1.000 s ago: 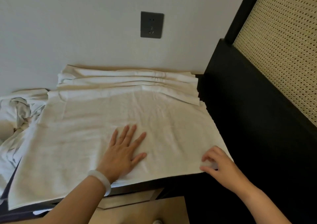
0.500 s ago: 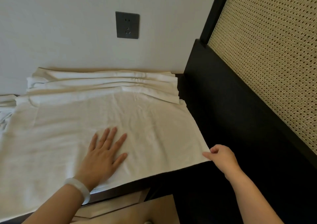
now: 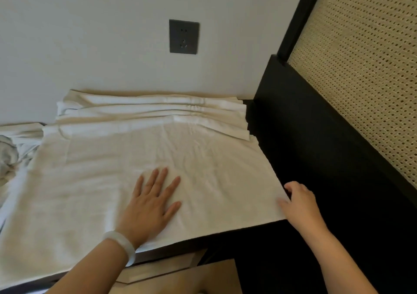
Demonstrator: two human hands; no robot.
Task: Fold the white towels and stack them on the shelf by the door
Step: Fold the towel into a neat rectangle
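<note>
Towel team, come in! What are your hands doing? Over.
Left hand flat, pressing the spread white cloth towel. Right hand pinching its right edge. Crumpled white cloth heap lies left, out of the way.

Left hand (image 3: 150, 205) rests flat, fingers spread, at frame centre on the spread white cloth towel (image 3: 94, 181); right hand (image 3: 299, 203) grips its lower-right corner edge
</note>
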